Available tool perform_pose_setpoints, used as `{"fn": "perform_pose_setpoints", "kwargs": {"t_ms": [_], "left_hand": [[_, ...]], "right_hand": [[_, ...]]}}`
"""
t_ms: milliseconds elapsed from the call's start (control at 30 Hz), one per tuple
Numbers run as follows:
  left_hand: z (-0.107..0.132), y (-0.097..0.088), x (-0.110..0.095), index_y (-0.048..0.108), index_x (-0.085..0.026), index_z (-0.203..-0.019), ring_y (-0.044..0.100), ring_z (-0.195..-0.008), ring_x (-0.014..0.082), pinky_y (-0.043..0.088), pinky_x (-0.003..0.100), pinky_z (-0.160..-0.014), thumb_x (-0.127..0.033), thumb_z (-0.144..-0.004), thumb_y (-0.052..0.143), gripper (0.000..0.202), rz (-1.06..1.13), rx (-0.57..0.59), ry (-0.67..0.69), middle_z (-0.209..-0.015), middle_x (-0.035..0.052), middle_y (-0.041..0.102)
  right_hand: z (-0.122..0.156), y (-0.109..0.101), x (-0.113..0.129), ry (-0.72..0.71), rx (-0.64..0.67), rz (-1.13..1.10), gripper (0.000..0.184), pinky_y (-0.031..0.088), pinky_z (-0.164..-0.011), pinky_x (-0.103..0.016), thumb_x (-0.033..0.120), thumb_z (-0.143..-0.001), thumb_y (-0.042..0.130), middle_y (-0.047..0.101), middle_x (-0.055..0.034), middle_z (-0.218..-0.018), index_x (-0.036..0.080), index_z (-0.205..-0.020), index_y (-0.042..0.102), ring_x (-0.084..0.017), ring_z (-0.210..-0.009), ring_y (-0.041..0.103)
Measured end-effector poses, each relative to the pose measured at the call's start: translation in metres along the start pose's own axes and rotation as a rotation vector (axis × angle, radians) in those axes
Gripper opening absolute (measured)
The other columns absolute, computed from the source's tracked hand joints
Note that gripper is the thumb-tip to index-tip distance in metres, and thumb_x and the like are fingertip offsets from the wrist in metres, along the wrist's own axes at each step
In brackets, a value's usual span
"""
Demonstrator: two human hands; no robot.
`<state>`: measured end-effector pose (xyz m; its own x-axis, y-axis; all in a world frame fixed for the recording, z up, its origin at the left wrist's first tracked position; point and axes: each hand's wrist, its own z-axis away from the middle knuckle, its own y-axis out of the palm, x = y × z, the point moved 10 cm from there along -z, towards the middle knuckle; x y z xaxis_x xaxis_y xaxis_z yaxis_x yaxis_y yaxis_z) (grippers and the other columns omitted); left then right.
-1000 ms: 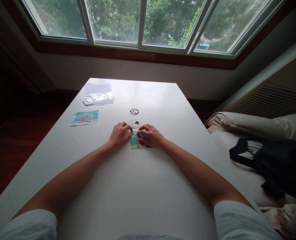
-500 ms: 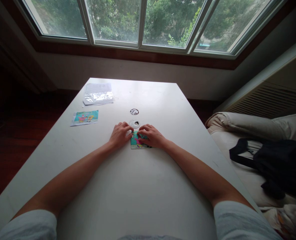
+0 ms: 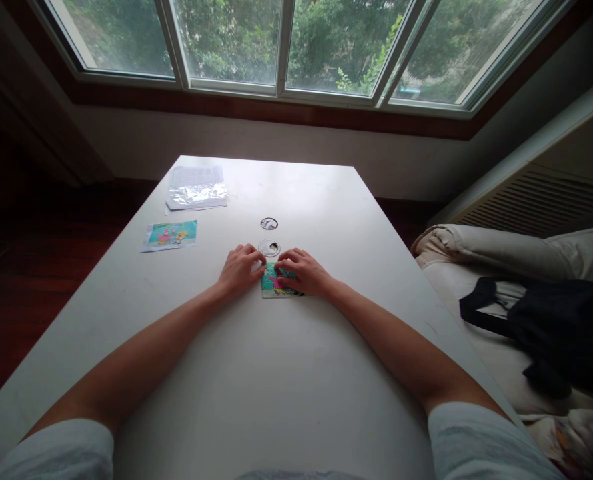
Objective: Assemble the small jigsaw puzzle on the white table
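A small colourful puzzle [image 3: 272, 287], teal with pink and yellow cartoon figures, lies flat on the white table [image 3: 256, 373] near its middle. My left hand [image 3: 241, 269] rests at the puzzle's left edge with its fingers curled, fingertips touching the top left corner. My right hand [image 3: 303, 272] lies on the puzzle's right half, fingers bent and pressing down on it. Part of the puzzle is hidden under the right hand.
A printed cartoon picture [image 3: 171, 235] and a clear plastic bag over a paper sheet [image 3: 197, 189] lie at the table's far left. Two small round lids [image 3: 269, 235] sit just beyond my hands. A sofa with a black bag [image 3: 556, 330] stands to the right.
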<state>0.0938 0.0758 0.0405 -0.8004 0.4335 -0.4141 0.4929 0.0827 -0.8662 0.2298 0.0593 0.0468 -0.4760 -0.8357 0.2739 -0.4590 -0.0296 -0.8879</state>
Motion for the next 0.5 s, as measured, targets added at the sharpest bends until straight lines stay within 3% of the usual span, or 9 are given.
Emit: {"fn": "perform_pose_setpoints", "kwargs": {"t_ms": [333,500], "left_hand": [[0.0,0.001,0.0,0.073,-0.027,-0.101,0.055,-0.101,0.0254,0.044,0.042,-0.093,-0.033,-0.09,0.061,0.017,-0.003,0.003,-0.003,-0.104,0.0061,0.064],[-0.005,-0.013,0.019,0.071,-0.027,-0.114,0.06,-0.101,0.022,0.046,0.037,-0.092,-0.024,-0.093,0.05,0.03,0.061,0.001,-0.05,-0.108,0.0047,0.066]], "right_hand": [[0.001,0.001,-0.002,-0.005,-0.012,0.007,0.029,0.045,-0.093,-0.042,0.043,-0.094,0.063,0.064,-0.0104,-0.115,0.024,-0.115,0.067,-0.026,-0.105,0.055],[0.001,0.0,-0.001,-0.017,-0.003,-0.011,0.029,0.046,-0.093,-0.042,0.043,-0.094,0.063,0.064,-0.0111,-0.117,0.024,-0.115,0.067,-0.026,-0.106,0.056]]}}
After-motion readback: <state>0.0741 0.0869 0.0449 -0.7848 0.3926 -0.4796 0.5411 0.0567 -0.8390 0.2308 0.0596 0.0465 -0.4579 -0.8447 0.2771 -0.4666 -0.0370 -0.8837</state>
